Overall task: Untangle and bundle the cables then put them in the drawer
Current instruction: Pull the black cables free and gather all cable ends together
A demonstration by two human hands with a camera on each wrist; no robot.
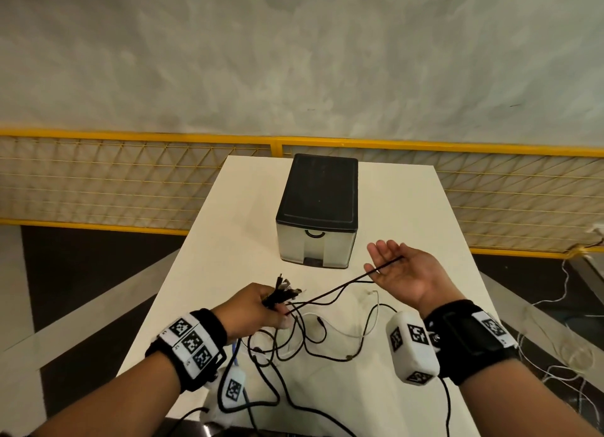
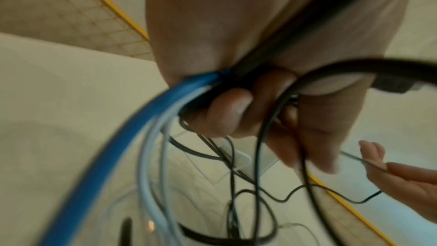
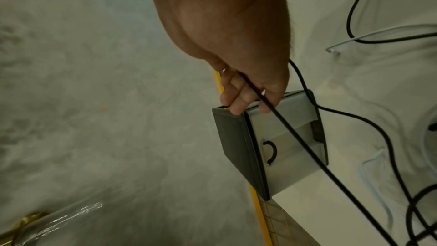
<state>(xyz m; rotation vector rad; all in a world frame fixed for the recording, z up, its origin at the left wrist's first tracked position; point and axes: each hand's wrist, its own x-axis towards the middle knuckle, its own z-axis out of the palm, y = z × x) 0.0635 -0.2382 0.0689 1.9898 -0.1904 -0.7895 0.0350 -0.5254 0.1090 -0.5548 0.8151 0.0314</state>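
1. Loose cable loops point(image 1: 313, 342) sprawl over the near end of the white table point(image 1: 408, 214), black strands crossing thin white ones, with some trailing off the near edge; this slack is evidently what remains to be sorted.
2. Just above them, the left hand point(image 1: 258, 306) has its fingers curled tight around a gathered bunch of cable ends point(image 1: 284, 289), connectors fanning out past the knuckles. The left wrist view shows a blue cable point(image 2: 123, 137) and pale ones leaving the same fist. Collecting the ends in one fist likely anchors them so each strand can be drawn free.
3. Farther out, the right hand point(image 1: 402, 273) lies palm up with fingers relaxed and spread; one black cable point(image 1: 343, 286) runs taut from the left fist across its palm. It seems to be sliding along the strand rather than gripping it, though whether any finger presses it I cannot tell.
4. Beyond both hands stands the drawer unit point(image 1: 317, 208), black-topped, its drawer closed, so it must be opened before anything goes in.
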